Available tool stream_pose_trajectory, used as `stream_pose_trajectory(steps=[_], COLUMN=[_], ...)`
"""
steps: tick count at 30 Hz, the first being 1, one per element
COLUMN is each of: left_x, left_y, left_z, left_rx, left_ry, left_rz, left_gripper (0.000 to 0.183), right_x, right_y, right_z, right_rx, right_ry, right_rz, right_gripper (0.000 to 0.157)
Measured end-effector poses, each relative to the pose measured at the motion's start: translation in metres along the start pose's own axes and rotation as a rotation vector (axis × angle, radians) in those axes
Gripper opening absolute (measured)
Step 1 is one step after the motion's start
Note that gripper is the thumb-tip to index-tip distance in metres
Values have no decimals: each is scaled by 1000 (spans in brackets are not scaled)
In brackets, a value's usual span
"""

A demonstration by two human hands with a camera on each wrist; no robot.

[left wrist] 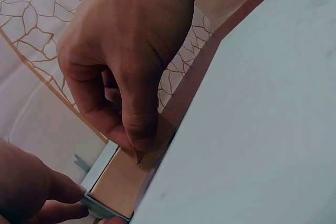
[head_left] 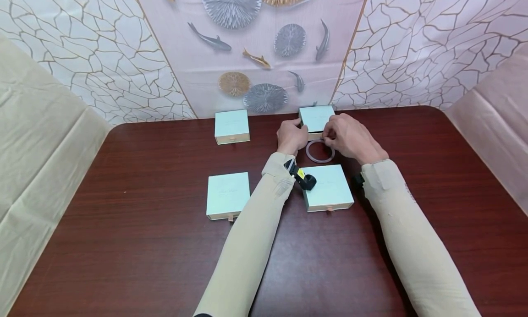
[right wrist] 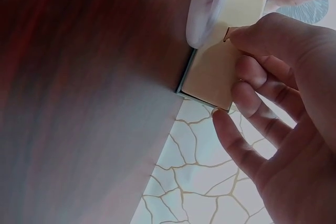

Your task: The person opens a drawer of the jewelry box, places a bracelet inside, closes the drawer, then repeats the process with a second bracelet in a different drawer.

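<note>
A pale mint drawer box [head_left: 316,117] stands at the back right of the table, its cream front facing me. My left hand [head_left: 291,136] holds the box's left side, fingertips at its front corner in the left wrist view. With thumb and finger, my right hand [head_left: 351,136] pinches the small ribbon pull tab [right wrist: 227,34] on the drawer front [right wrist: 210,80]. The drawer sits slightly out from the sleeve, with a dark gap showing along the top. A pale lilac bangle [head_left: 321,161] lies right before the box, close by my right fingertips.
Another mint box [head_left: 329,186] lies nearer me, under my left wrist camera. Two more stand to the left, one at the back [head_left: 232,124] and one nearer [head_left: 228,193], partly behind my left sleeve. A patterned cloth [head_left: 264,42] hangs behind the dark wooden table [head_left: 123,207].
</note>
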State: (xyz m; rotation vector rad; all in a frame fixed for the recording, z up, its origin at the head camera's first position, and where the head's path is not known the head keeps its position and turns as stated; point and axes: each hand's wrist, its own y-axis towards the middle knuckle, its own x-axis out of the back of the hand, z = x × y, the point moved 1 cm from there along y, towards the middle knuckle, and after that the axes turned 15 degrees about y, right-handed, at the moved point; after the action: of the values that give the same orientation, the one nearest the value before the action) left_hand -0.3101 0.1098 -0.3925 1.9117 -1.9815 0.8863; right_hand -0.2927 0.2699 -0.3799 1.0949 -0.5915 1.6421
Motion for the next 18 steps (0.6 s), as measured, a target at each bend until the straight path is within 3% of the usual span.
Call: stream_pose_trajectory(steps=[18], left_x=[0], left_y=[1], left_z=[0], left_rx=[11], left_ry=[11], left_rz=[-5], left_gripper=[41], right_x=[1], right_y=[-3], right_z=[3], right_rx=[-6], right_ry=[-2], right_rz=[7], right_gripper=[8])
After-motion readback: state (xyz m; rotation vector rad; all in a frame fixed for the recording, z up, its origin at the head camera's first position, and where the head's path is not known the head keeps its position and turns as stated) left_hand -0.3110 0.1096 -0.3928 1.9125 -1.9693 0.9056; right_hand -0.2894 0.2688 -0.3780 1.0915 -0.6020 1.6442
